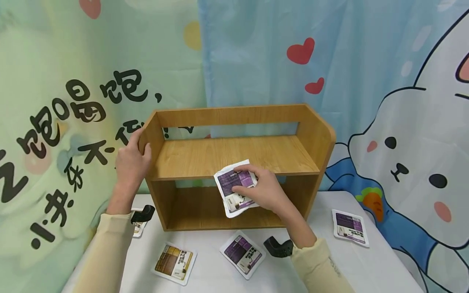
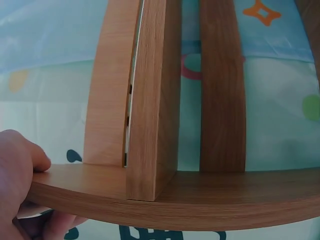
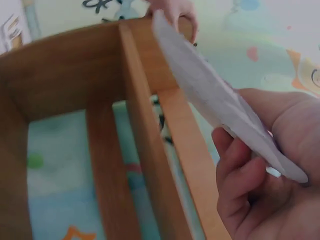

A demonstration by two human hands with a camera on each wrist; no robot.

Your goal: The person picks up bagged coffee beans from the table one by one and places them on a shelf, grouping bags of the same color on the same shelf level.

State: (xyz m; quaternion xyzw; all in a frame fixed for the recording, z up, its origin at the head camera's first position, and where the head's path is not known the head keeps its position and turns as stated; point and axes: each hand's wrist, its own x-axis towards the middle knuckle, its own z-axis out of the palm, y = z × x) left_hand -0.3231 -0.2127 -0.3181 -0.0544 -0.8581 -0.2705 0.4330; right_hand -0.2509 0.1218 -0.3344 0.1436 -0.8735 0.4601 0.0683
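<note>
My left hand (image 1: 132, 162) grips the upper left side panel of a two-tier wooden shelf (image 1: 234, 156). In the left wrist view its thumb lies on the inner face of that panel (image 2: 90, 182) and its fingers curl round the outer side. My right hand (image 1: 261, 187) pinches a flat white pouch with a purple label (image 1: 229, 183), held tilted in front of the shelf's middle board. Seen from the right wrist, the pouch (image 3: 205, 82) shows its plain white back, with the thumb on one side and curled fingers on the other.
Before the shelf on the white table (image 1: 286, 276) lie a yellow-brown labelled pouch (image 1: 175, 263) and a purple one (image 1: 243, 254). Another purple pouch (image 1: 350, 228) is at the right. Part of a pouch (image 1: 138, 228) shows beside the left sleeve. Printed curtains (image 1: 249, 73) hang behind.
</note>
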